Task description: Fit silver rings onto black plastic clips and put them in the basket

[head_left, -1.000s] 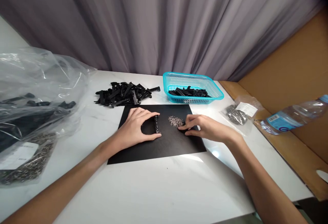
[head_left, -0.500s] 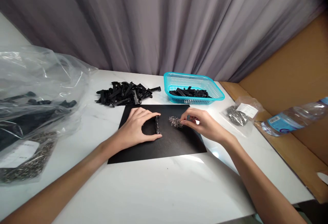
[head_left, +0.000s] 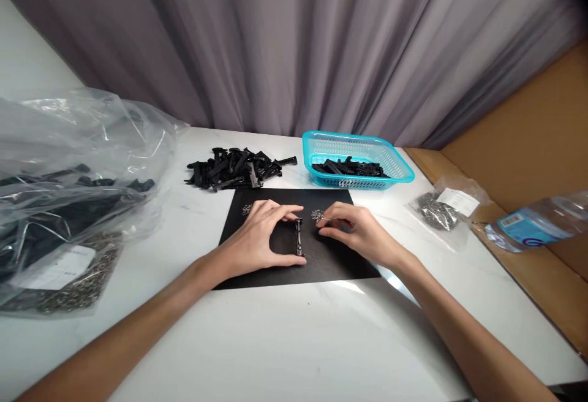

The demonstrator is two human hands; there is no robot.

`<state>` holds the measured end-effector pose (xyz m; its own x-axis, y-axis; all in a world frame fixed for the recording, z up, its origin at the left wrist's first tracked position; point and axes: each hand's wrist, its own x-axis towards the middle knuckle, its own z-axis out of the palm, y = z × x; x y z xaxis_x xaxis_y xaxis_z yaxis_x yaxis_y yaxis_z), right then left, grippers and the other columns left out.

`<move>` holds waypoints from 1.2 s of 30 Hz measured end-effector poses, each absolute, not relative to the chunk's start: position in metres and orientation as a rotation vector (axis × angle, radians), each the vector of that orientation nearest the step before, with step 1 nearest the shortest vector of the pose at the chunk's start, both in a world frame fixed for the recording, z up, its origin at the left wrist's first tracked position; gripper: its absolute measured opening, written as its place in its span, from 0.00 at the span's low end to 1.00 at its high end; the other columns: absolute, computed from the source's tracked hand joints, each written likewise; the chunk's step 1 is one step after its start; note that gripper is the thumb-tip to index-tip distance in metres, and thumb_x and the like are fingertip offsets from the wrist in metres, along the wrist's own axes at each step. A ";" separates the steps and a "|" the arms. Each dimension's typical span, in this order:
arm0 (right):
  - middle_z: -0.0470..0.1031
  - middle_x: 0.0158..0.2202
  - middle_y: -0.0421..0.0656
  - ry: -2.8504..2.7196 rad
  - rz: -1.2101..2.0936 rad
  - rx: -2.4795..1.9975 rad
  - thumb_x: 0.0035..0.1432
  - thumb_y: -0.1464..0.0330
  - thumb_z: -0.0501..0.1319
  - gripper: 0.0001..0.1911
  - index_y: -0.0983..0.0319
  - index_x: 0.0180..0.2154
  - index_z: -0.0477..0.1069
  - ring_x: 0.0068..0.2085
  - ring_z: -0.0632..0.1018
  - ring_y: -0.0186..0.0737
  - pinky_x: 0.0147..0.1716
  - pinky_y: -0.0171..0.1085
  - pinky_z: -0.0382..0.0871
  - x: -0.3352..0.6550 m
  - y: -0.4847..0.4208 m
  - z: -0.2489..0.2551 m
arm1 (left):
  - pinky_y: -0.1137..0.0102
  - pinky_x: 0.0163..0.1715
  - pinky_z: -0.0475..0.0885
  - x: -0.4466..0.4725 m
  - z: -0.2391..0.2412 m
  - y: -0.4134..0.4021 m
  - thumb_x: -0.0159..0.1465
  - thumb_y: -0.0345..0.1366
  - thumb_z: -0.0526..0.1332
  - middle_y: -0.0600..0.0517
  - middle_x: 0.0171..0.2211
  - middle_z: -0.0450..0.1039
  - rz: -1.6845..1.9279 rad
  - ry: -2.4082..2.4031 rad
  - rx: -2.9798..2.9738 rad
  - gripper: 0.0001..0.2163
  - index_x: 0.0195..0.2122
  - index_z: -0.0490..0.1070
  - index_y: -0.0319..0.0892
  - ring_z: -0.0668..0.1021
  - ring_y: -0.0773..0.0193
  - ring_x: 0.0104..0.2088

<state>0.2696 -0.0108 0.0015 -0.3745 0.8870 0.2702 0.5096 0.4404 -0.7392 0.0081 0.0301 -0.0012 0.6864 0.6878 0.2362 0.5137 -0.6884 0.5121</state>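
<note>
My left hand (head_left: 260, 233) is closed on a narrow black plastic part (head_left: 299, 238), its ends held between thumb and fingers. The part stands lengthwise over a black mat (head_left: 275, 276). My right hand (head_left: 351, 227) pinches a thin metal tool (head_left: 327, 219) that looks like tweezers; most of it is hidden by the fingers. Its fingertips are beside a small pile of tiny metal pieces (head_left: 316, 214) on the mat. More tiny metal pieces (head_left: 247, 209) lie behind my left hand, partly covered by it.
Beyond the mat are a heap of black plastic parts (head_left: 239, 169) and a blue basket (head_left: 399, 172) holding similar parts. Clear plastic bags (head_left: 92, 144) stand at the left. To the right lie a bag of metal pieces (head_left: 434, 212) and a water bottle (head_left: 528, 227).
The view has shifted slightly. My left hand has moved right with the black part, uncovering metal pieces behind it. My right hand has drawn a little left, nearer the part.
</note>
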 end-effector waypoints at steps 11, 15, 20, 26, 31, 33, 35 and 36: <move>0.81 0.38 0.41 -1.787 0.796 -1.232 0.65 0.64 0.65 0.06 0.58 0.41 0.79 0.32 0.76 0.37 0.33 0.38 0.69 0.254 -0.011 -0.010 | 0.53 0.53 0.69 0.011 -0.005 0.027 0.51 0.58 0.74 0.47 0.48 0.73 0.601 0.934 2.443 0.31 0.53 0.74 0.49 0.71 0.47 0.52; 0.80 0.40 0.43 -1.813 0.723 -1.207 0.66 0.65 0.64 0.06 0.58 0.38 0.80 0.35 0.76 0.39 0.34 0.38 0.68 0.248 -0.012 -0.011 | 0.52 0.54 0.69 0.012 -0.008 0.027 0.52 0.58 0.73 0.47 0.48 0.72 0.598 0.938 2.439 0.31 0.53 0.73 0.49 0.71 0.47 0.51; 0.80 0.38 0.42 -1.725 0.730 -1.211 0.65 0.64 0.65 0.06 0.58 0.38 0.80 0.31 0.72 0.37 0.31 0.37 0.66 0.241 -0.014 -0.012 | 0.52 0.54 0.69 0.013 -0.006 0.025 0.54 0.59 0.72 0.47 0.49 0.72 0.594 0.910 2.461 0.31 0.53 0.72 0.48 0.70 0.47 0.52; 0.80 0.36 0.42 -1.645 0.788 -1.227 0.64 0.62 0.65 0.08 0.59 0.39 0.80 0.29 0.72 0.37 0.28 0.37 0.65 0.235 -0.015 -0.015 | 0.50 0.54 0.69 0.015 -0.006 0.022 0.55 0.57 0.72 0.46 0.48 0.73 0.628 0.883 2.521 0.30 0.52 0.70 0.45 0.70 0.46 0.51; 0.80 0.41 0.45 -1.668 0.655 -1.192 0.64 0.65 0.66 0.05 0.57 0.37 0.81 0.40 0.77 0.43 0.35 0.40 0.68 0.230 -0.015 -0.018 | 0.50 0.53 0.69 0.014 -0.008 0.021 0.56 0.57 0.71 0.46 0.49 0.73 0.654 0.866 2.520 0.29 0.52 0.69 0.45 0.70 0.47 0.51; 0.80 0.40 0.45 -1.649 0.622 -1.236 0.64 0.65 0.67 0.05 0.57 0.37 0.81 0.40 0.77 0.44 0.37 0.41 0.69 0.228 -0.014 -0.019 | 0.50 0.54 0.68 0.014 -0.009 0.021 0.56 0.56 0.71 0.46 0.49 0.73 0.672 0.849 2.526 0.28 0.52 0.69 0.46 0.70 0.47 0.51; 0.80 0.39 0.45 -1.628 0.638 -1.270 0.63 0.64 0.67 0.05 0.57 0.36 0.81 0.39 0.76 0.44 0.37 0.42 0.68 0.227 -0.014 -0.020 | 0.50 0.54 0.68 0.014 -0.010 0.021 0.56 0.55 0.71 0.46 0.49 0.73 0.682 0.841 2.536 0.28 0.51 0.69 0.46 0.70 0.47 0.51; 0.80 0.39 0.44 -1.623 0.654 -1.277 0.63 0.64 0.67 0.05 0.58 0.36 0.81 0.38 0.75 0.43 0.36 0.41 0.68 0.226 -0.014 -0.020 | 0.50 0.54 0.68 0.015 -0.010 0.021 0.56 0.55 0.71 0.46 0.48 0.72 0.684 0.841 2.539 0.28 0.51 0.69 0.45 0.70 0.47 0.51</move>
<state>0.2265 -0.0143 -0.0200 -0.0181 0.9394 0.3424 0.4393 0.3151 -0.8413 0.0146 0.0215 -0.0100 0.7028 0.6320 0.3267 0.4479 -0.7498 0.4870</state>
